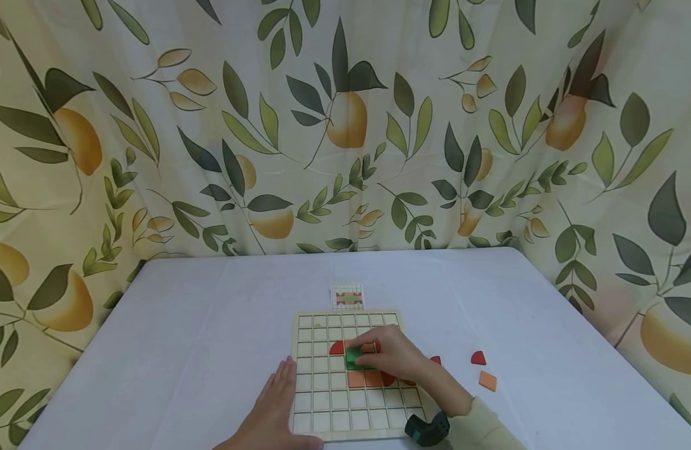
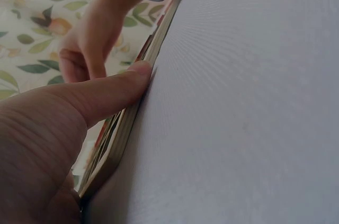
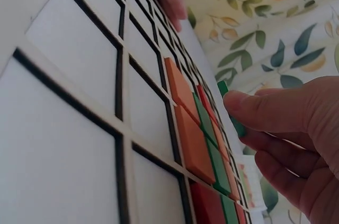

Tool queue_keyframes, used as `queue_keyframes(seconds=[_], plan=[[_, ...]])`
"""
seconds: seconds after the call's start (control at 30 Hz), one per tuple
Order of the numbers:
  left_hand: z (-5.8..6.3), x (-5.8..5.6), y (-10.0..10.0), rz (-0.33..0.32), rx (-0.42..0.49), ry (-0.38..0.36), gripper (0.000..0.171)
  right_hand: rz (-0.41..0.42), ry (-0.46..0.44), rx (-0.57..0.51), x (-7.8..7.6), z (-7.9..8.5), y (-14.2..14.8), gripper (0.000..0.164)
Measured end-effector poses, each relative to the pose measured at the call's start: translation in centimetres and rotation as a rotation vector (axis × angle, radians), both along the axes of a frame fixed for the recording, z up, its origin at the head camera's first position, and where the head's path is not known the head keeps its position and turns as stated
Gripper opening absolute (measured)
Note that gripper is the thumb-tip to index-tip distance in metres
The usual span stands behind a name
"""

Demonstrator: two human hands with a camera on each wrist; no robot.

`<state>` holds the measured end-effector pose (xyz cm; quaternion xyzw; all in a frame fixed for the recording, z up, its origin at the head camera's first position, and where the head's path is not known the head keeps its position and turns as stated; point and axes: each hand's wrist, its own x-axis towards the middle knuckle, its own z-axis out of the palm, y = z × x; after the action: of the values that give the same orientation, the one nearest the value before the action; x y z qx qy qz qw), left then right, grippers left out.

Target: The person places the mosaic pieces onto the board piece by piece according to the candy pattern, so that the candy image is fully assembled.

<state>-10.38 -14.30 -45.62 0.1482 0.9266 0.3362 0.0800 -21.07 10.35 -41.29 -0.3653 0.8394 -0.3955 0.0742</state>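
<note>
My right hand (image 1: 387, 353) pinches a green tile (image 3: 238, 127) between thumb and fingers, just above the wooden grid board (image 1: 320, 419). Below it, in the right wrist view, green tiles (image 3: 218, 163) lie in a row on the grid. Beside them are orange tiles (image 3: 195, 147) and a dark red piece (image 3: 206, 203). A red rounded piece (image 1: 336, 347) sits left of the green in the head view. My left hand (image 1: 272, 403) lies along the board's left side with straight fingers, its thumb touching the near edge. My right hand covers part of the pattern.
A small pattern card (image 1: 348, 296) lies just beyond the board's far edge. On the white table (image 1: 182, 337), right of the board, lie a red piece (image 1: 478, 357) and an orange square (image 1: 488, 380). Another red piece (image 1: 435, 360) shows partly beside my right forearm. A leaf-patterned curtain (image 1: 300, 187) hangs behind.
</note>
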Motion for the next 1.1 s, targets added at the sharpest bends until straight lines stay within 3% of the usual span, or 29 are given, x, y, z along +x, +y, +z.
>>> queue_keyframes(seconds=[0.17, 0.47, 1.1], plan=[[0.1, 0.0, 0.0, 0.001, -0.007, -0.016, 0.131, 0.003, -0.019, 0.03, 0.1, -0.4, -0.7, 0.024], [0.2, 0.0, 0.0, 0.006, -0.012, -0.021, 0.131, 0.048, 0.022, 0.029, 0.1, -1.2, -1.2, 0.023], [0.4, 0.1, 0.0, 0.006, -0.011, -0.021, 0.131, 0.024, 0.035, 0.053, 0.1, -1.4, -2.3, 0.022]])
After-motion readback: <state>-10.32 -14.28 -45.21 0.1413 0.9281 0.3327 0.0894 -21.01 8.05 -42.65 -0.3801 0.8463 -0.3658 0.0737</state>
